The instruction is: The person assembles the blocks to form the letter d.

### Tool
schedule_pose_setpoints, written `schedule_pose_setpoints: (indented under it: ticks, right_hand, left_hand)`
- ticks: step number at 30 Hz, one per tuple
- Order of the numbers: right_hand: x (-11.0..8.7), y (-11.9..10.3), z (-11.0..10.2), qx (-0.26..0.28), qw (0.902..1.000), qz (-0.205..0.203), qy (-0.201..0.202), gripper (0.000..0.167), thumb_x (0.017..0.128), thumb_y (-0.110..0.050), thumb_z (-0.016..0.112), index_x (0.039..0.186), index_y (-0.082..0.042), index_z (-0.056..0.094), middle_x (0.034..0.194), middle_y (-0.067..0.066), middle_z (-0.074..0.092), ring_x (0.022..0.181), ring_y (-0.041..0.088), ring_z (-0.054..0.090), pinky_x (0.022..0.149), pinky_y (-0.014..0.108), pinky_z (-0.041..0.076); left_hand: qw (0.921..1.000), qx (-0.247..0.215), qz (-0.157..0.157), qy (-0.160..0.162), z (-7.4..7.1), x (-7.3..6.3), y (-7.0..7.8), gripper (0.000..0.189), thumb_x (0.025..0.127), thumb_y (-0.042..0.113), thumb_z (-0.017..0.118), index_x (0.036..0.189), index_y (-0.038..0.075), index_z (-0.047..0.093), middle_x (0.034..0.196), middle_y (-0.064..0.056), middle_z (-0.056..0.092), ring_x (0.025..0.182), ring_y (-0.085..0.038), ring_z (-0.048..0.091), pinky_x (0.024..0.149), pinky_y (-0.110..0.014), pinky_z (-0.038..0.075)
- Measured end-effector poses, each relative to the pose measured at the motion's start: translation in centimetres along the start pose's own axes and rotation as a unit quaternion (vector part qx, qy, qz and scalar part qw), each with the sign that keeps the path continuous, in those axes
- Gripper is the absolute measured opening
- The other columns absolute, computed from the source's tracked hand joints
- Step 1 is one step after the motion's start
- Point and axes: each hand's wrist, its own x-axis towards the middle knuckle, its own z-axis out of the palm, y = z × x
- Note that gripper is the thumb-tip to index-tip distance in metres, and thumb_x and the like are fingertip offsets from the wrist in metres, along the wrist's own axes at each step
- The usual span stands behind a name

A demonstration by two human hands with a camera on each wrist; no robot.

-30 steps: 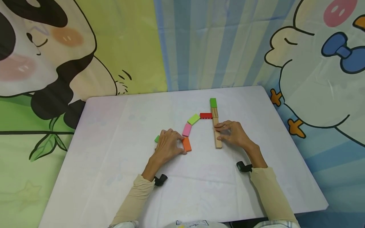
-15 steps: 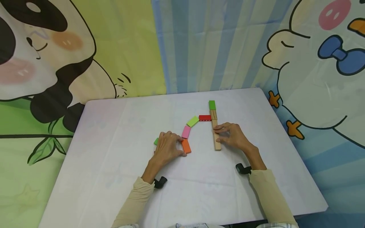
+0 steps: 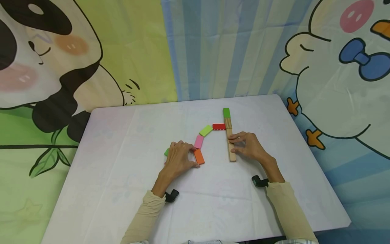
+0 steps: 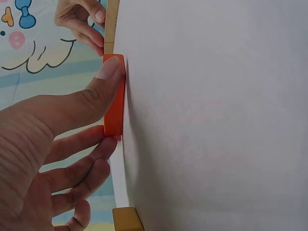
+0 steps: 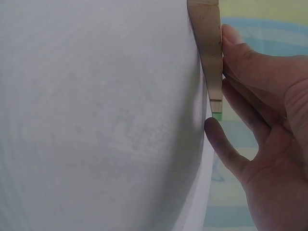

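Observation:
My left hand (image 3: 179, 157) pinches an orange block (image 3: 199, 156) near its two ends, thumb at the near end and index finger at the far end. From that block, a pink block (image 3: 199, 141), a lime-green block (image 3: 206, 130) and a red block (image 3: 218, 127) curve up and rightward. The red one meets a straight row of plain wooden blocks (image 3: 232, 156), topped by a green block (image 3: 226, 113). My right hand (image 3: 250, 145) rests its thumb and fingertips against the right side of that row. In the right wrist view its fingers (image 5: 228, 144) stay beside the wood.
Left of my left hand, a green block (image 3: 166, 152) shows partly, the rest hidden behind the hand. A yellowish block (image 4: 127, 219) appears low in the left wrist view. The white tabletop (image 3: 128, 135) ends at cartoon-printed cloth behind and at both sides.
The whole scene sits slightly lower in the head view than a second ago. Both hands keep their places at the blocks, and the blocks keep their arrangement.

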Motion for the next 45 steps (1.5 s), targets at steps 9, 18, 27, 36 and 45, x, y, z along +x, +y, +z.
schedule_pose_setpoints:
  ticks: [9,18,27,36,45]
  right_hand:
    - [0.0,0.2,0.1,0.003,1.0,0.0,-0.001,0.045,0.077,-0.003,0.098,0.119,0.002,0.082,0.13,0.015,0.08,0.131,0.039,0.069,0.119,0.06,0.047]
    - [0.0,0.3,0.2,0.01,0.9999,-0.007,-0.002,0.045,0.076,-0.003,0.098,0.118,0.002,0.082,0.13,0.015,0.08,0.131,0.04,0.069,0.119,0.06,0.047]
    - [0.0,0.0,0.5,0.012,0.9999,-0.01,-0.003,0.045,0.076,-0.004,0.098,0.118,0.001,0.082,0.13,0.015,0.08,0.131,0.039,0.069,0.118,0.06,0.047]
    - [0.1,0.2,0.7,0.007,0.9999,-0.013,-0.004,0.044,0.077,-0.003,0.098,0.118,0.002,0.083,0.128,0.015,0.08,0.129,0.039,0.07,0.117,0.06,0.049]
    - [0.0,0.4,0.1,-0.006,1.0,-0.004,0.0,0.044,0.078,-0.003,0.097,0.119,0.001,0.082,0.13,0.016,0.08,0.131,0.04,0.069,0.117,0.06,0.048]
  left_hand:
    - [0.9999,-0.007,-0.003,-0.007,0.0,-0.3,0.0,0.073,0.062,0.049,0.107,0.121,0.016,0.08,0.095,0.003,0.078,0.089,-0.017,0.06,0.088,-0.039,0.042]
    - [0.9999,-0.012,-0.008,-0.008,0.1,-0.5,-0.1,0.072,0.064,0.049,0.106,0.121,0.015,0.08,0.095,0.003,0.078,0.09,-0.018,0.061,0.088,-0.04,0.042]
    - [0.9996,-0.023,-0.014,-0.006,0.3,-1.1,-0.1,0.069,0.063,0.047,0.107,0.117,0.015,0.079,0.094,0.002,0.078,0.09,-0.017,0.062,0.085,-0.038,0.041]
    - [0.9989,-0.029,-0.024,-0.029,-0.6,-1.0,-0.2,0.072,0.063,0.049,0.107,0.119,0.014,0.076,0.097,0.001,0.075,0.094,-0.018,0.059,0.084,-0.036,0.038]
    - [0.9957,-0.046,-0.08,0.008,-5.0,-1.6,-3.9,0.041,0.088,0.03,0.094,0.122,0.013,0.079,0.111,-0.006,0.081,0.102,-0.026,0.064,0.09,-0.043,0.042]
